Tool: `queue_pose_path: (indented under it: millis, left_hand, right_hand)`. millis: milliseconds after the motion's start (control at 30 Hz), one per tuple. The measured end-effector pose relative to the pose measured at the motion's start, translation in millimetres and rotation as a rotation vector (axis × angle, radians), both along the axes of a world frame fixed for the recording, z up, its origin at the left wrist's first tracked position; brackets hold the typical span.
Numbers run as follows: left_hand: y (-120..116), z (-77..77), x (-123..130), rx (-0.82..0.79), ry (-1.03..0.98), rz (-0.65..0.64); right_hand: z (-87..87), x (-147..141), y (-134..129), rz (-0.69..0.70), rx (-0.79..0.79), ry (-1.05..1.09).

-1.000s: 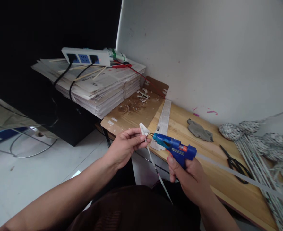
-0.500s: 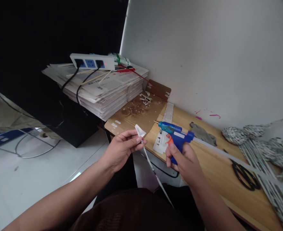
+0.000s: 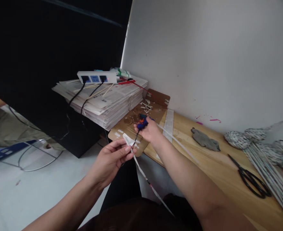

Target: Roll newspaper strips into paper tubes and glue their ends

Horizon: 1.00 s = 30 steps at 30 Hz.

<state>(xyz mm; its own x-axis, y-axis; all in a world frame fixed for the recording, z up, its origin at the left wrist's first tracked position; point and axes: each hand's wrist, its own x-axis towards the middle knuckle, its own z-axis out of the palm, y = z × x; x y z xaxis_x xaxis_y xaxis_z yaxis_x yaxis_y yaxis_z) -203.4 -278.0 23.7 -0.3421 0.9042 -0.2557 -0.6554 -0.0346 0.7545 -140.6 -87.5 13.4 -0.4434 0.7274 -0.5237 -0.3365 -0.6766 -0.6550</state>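
My left hand pinches a thin rolled paper strip near its flat, wider white end. From the fingers the strip slants down to the right, toward my lap. My right hand is wrapped round a blue glue gun with an orange trigger, held over the cardboard sheet. A long clear glue stick trails from the gun to the right, behind my forearm. The gun's black cord hangs close to the flat paper end. My right hand partly hides the gun.
A tied newspaper stack bears a power strip with two plugs. On the wooden table lie black scissors, a grey cloth and woven paper pieces. Another person's leg is at far left.
My right hand has carried the glue gun left and away from me, over the cardboard. The left hand, still pinching the paper strip, has shifted slightly left and lower in view.
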Motion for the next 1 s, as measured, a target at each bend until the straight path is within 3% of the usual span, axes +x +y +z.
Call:
queue_pose_path:
  millis: [167, 367, 500, 667, 800, 1000]
  left_hand:
    - [4, -0.9, 1, -0.020, -0.018, 0.007]
    - [9, -2.6, 5, -0.009, -0.033, -0.017]
    - [13, -1.1, 10, 0.024, -0.013, -0.040]
    - [20, 0.7, 20, 0.077, -0.008, -0.047]
    - [29, 3.1, 37, 0.082, -0.024, -0.092]
    - [40, 10.2, 70, 0.077, -0.030, -0.216]
  right_hand:
    - [4.3, -11, -4, -0.044, -0.015, 0.020]
    - [11.6, 4, -28, 0.149, 0.042, -0.045]
    - [15.0, 30, -50, 0.187, 0.162, -0.106]
    - [13.6, 88, -95, 0.508, 0.362, -0.092]
    - [16.0, 128, -119, 0.355, 0.725, -0.310]
    - [23.1, 167, -127, 0.126, 1.198, -0.800]
